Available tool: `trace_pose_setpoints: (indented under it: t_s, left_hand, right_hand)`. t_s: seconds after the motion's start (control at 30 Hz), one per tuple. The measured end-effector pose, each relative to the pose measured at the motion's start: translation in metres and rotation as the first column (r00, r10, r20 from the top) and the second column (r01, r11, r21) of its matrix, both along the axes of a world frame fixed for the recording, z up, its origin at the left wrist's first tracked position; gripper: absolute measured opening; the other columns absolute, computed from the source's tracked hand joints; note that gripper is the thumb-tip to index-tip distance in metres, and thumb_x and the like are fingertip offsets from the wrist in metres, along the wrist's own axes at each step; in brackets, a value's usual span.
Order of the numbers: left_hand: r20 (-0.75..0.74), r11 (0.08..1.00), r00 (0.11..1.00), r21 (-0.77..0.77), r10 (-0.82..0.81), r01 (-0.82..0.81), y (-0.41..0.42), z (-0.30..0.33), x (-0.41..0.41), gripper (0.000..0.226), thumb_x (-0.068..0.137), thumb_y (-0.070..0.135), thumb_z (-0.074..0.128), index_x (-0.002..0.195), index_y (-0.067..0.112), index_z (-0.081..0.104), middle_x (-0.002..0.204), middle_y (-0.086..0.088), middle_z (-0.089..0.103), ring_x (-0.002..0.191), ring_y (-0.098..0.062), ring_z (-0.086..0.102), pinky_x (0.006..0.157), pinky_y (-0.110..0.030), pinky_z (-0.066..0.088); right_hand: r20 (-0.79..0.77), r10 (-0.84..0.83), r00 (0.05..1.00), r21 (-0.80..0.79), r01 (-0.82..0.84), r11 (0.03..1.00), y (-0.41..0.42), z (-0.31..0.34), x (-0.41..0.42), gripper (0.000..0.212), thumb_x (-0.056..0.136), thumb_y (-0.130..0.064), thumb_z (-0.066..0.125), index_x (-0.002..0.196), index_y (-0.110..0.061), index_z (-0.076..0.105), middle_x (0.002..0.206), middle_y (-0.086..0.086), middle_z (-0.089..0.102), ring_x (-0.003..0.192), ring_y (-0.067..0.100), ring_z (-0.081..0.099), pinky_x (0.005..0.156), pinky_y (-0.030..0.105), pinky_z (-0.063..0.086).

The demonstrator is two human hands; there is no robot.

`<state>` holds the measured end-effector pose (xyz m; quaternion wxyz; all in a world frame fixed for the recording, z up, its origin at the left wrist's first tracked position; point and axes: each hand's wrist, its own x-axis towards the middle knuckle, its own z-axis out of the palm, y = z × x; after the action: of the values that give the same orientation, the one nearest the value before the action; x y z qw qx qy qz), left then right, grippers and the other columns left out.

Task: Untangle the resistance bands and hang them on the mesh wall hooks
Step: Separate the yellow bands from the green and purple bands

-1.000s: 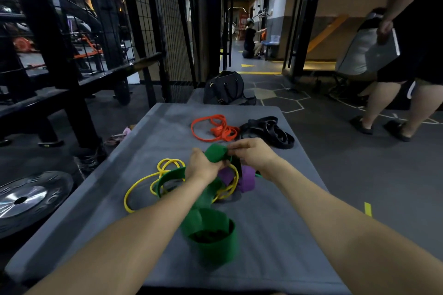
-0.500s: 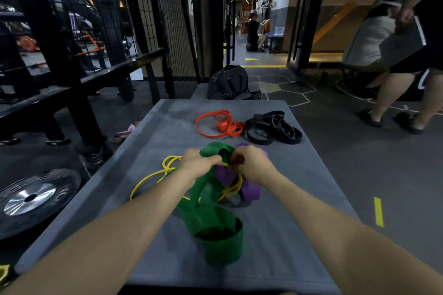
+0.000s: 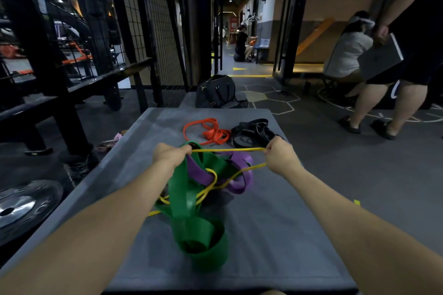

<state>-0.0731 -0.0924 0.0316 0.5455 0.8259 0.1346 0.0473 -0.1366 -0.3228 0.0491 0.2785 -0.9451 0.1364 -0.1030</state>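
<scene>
Head cam: left hand (image 3: 169, 154) & right hand (image 3: 280, 154), fingers curled round yellow band (image 3: 227, 150), stretch it taut above table (image 3: 275, 223) center. Green band (image 3: 191, 201) & purple band (image 3: 239, 176) knotted at 6 o'clock below. Soft, stretchy, light; prob. best gripped near crossings.

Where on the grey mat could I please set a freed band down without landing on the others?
Bare mat lies on the near right, beside the right forearm, and along the far left edge, left of the orange band. The middle is crowded with the green band, purple band and yellow band; the black bands fill the far right.
</scene>
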Motion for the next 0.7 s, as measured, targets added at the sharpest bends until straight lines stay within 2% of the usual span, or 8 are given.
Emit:
trace_pose_setpoints:
  t_s: [0.17, 0.23, 0.3, 0.37, 0.47, 0.53, 0.6, 0.7]
  left_hand:
    - [0.042, 0.998, 0.997, 0.009, 0.058, -0.058, 0.009, 0.005, 0.001, 0.037, 0.072, 0.018, 0.073, 0.055, 0.007, 0.042, 0.058, -0.005, 0.041, 0.053, -0.021, 0.039, 0.050, -0.030, 0.031]
    - [0.050, 0.997, 0.995, -0.005, 0.083, -0.082, 0.015, 0.004, 0.001, 0.030, 0.073, 0.017, 0.072, 0.061, 0.003, 0.048, 0.059, -0.006, 0.044, 0.054, -0.023, 0.041, 0.050, -0.031, 0.032]
    - [0.056, 0.994, 0.992, 0.011, 0.110, -0.111, 0.019, -0.001, -0.001, 0.024, 0.075, 0.020, 0.070, 0.071, 0.000, 0.056, 0.061, -0.008, 0.047, 0.055, -0.025, 0.044, 0.052, -0.031, 0.034]
    - [0.058, 0.996, 0.995, 0.035, 0.079, -0.081, 0.017, -0.008, -0.006, 0.024, 0.076, 0.021, 0.068, 0.067, 0.002, 0.059, 0.058, -0.008, 0.048, 0.059, -0.026, 0.048, 0.057, -0.031, 0.036]
    - [0.021, 1.000, 1.000, 0.020, 0.012, -0.013, 0.014, -0.017, -0.011, 0.022, 0.077, 0.021, 0.069, 0.074, 0.000, 0.066, 0.071, -0.014, 0.057, 0.074, -0.028, 0.056, 0.066, -0.035, 0.043]
    - [-0.011, 0.998, 1.000, -0.057, -0.023, 0.022, 0.020, -0.022, -0.012, 0.017, 0.074, 0.017, 0.071, 0.074, 0.001, 0.066, 0.073, -0.016, 0.060, 0.072, -0.028, 0.057, 0.069, -0.045, 0.052]
    - [-0.027, 0.990, 0.997, -0.122, -0.069, 0.065, 0.029, -0.024, -0.011, 0.014, 0.071, 0.014, 0.073, 0.068, 0.003, 0.065, 0.074, -0.018, 0.064, 0.071, -0.031, 0.061, 0.073, -0.052, 0.054]
    - [-0.042, 0.984, 0.991, -0.136, -0.125, 0.119, 0.035, -0.024, -0.009, 0.018, 0.063, 0.018, 0.077, 0.070, 0.005, 0.067, 0.083, -0.025, 0.069, 0.075, -0.037, 0.066, 0.073, -0.059, 0.055]
  right_hand:
    - [-0.042, -0.121, 0.992, -0.034, 0.120, 0.992, -0.004, -0.007, -0.001, 0.024, 0.094, -0.005, 0.040, 0.115, 0.003, 0.048, 0.114, 0.021, 0.057, 0.106, 0.035, 0.057, 0.071, 0.030, 0.036]
    - [-0.067, -0.167, 0.984, -0.002, 0.167, 0.986, -0.010, -0.009, -0.005, 0.016, 0.093, -0.003, 0.041, 0.106, 0.002, 0.050, 0.104, 0.018, 0.058, 0.097, 0.036, 0.060, 0.068, 0.031, 0.039]
    - [-0.074, -0.205, 0.976, 0.029, 0.207, 0.978, -0.015, -0.013, -0.008, 0.007, 0.091, 0.001, 0.041, 0.087, -0.002, 0.045, 0.099, 0.020, 0.057, 0.075, 0.031, 0.055, 0.063, 0.033, 0.040]
    - [-0.058, -0.203, 0.977, 0.046, 0.206, 0.977, -0.009, -0.018, -0.010, 0.011, 0.091, 0.001, 0.041, 0.082, -0.005, 0.040, 0.092, 0.017, 0.053, 0.070, 0.028, 0.049, 0.063, 0.033, 0.039]
    - [-0.051, -0.007, 0.999, 0.051, 0.009, 0.999, 0.007, -0.025, -0.012, 0.006, 0.091, -0.004, 0.046, 0.086, -0.007, 0.045, 0.089, 0.014, 0.054, 0.080, 0.030, 0.051, 0.066, 0.033, 0.040]
    - [-0.186, 0.179, 0.966, -0.004, -0.183, 0.983, 0.018, -0.028, -0.014, 0.008, 0.088, -0.009, 0.055, 0.081, -0.009, 0.058, 0.092, 0.015, 0.063, 0.088, 0.031, 0.058, 0.069, 0.033, 0.045]
    - [-0.287, 0.277, 0.917, -0.067, -0.307, 0.949, 0.033, -0.029, -0.014, 0.015, 0.083, -0.016, 0.061, 0.068, -0.014, 0.060, 0.086, 0.011, 0.062, 0.089, 0.028, 0.060, 0.064, 0.029, 0.043]
    - [-0.075, 0.329, 0.941, -0.059, -0.334, 0.941, 0.067, -0.023, -0.007, 0.019, 0.081, -0.023, 0.064, 0.071, -0.010, 0.055, 0.084, 0.012, 0.057, 0.091, 0.031, 0.057, 0.071, 0.032, 0.036]
